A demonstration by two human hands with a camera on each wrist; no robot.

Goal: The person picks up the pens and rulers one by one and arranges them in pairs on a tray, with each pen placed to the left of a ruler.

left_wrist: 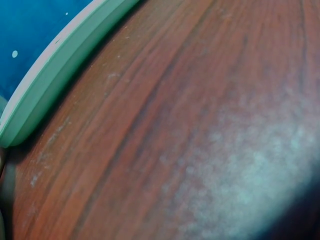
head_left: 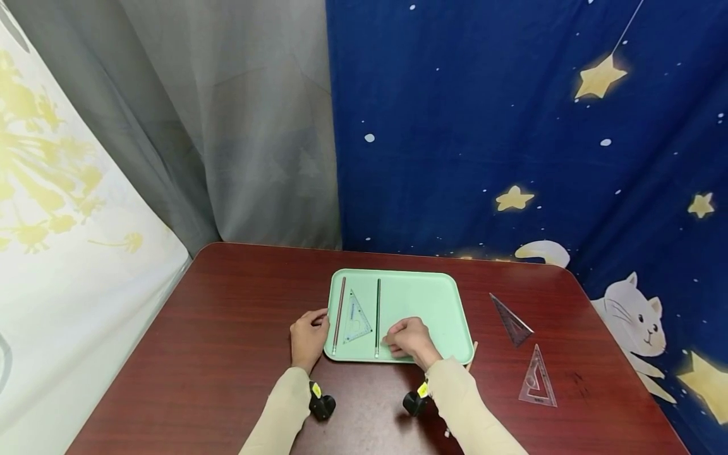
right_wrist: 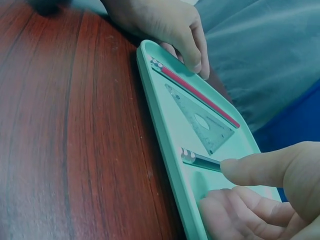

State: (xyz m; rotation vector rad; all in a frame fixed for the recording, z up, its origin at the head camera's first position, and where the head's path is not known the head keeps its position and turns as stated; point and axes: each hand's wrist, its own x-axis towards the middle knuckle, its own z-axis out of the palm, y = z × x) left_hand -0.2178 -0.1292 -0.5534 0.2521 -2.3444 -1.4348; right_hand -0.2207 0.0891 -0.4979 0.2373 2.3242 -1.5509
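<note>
A light green tray [head_left: 421, 297] holds a red pencil [head_left: 339, 313], a clear set square [head_left: 357, 330] and a dark pencil [head_left: 378, 309], the set square lying between the two pencils. At the tray's left edge, my left hand [head_left: 309, 338] holds the rim between thumb and fingers, as the right wrist view shows. My right hand [head_left: 411, 338] is over the tray, just right of the dark pencil. Its thumb [right_wrist: 250, 167] reaches the dark pencil near the eraser end, while its bent fingers [right_wrist: 235, 210] stay apart from the thumb, low over the tray.
Right of the tray, a dark-looking set square [head_left: 514, 328] and a clear set square [head_left: 537, 400] lie on the reddish-brown table [head_left: 227, 354]. A pale thin thing [head_left: 473, 355] shows beside the tray's right edge. Curtains [head_left: 273, 126] hang behind the table.
</note>
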